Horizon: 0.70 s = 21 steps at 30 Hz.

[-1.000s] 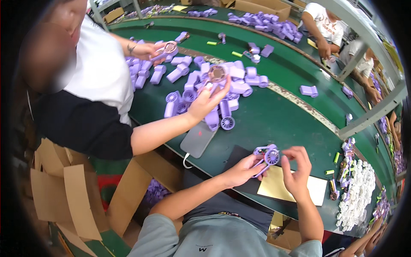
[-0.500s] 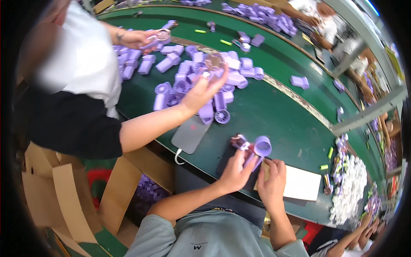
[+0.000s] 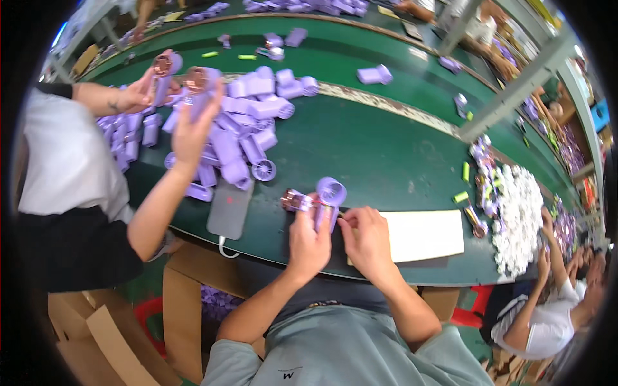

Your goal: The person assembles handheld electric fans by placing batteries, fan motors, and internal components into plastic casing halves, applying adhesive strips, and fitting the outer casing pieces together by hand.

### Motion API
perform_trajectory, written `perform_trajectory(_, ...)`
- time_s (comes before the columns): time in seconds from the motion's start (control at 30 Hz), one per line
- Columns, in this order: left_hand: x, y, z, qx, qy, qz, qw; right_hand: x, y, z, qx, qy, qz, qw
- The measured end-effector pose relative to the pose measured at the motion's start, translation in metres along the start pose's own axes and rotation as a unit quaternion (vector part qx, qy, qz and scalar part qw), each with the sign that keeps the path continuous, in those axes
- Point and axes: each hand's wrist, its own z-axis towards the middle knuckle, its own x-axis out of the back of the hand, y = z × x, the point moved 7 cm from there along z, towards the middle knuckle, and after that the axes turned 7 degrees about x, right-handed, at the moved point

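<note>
My left hand [image 3: 310, 243] grips a purple handheld-fan shell [image 3: 331, 192] with a round ring at its top. A small copper-coloured motor piece [image 3: 296, 201] juts out to the left of the same hand, and a bit of red wire shows between it and the shell. My right hand [image 3: 368, 239] is closed beside the shell's lower end, thumb and fingertips pinched together. Whatever lies in that pinch is too small to make out. Under and beside the right hand lies a cream sheet [image 3: 421, 235] on the green table [image 3: 360, 154].
On the left, a co-worker's hands [image 3: 187, 138] hold purple fan parts beside a heap of purple shells [image 3: 238, 138]. A grey flat device [image 3: 229, 211] with a white cable lies near the edge. To the right are white parts [image 3: 518, 222], green cells [image 3: 465, 172] and a metal post [image 3: 515, 83].
The view has swung, shifting the table leftward in it. My right fingers have drawn into a pinch by the shell, which my left hand still holds. The co-worker's two hands are closer together.
</note>
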Motion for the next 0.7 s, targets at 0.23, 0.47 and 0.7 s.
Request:
perform_trajectory(0.23,-0.007,0.007,0.001,0.015,-0.062,-0.059,0.996,0.049,0.039,-0.015,-0.093,-0.089,0.134,0.983)
perform_trajectory(0.47,-0.022,0.046,0.008,0.113,-0.232,-0.196,0.946,0.058,0.024,-0.021,0.012,-0.072,-0.116,0.991)
perform_trajectory(0.7,-0.035,0.017,0.004,0.135,-0.299,-0.136,0.935,0.043,0.029,-0.015,0.017,-0.156,-0.051,0.986)
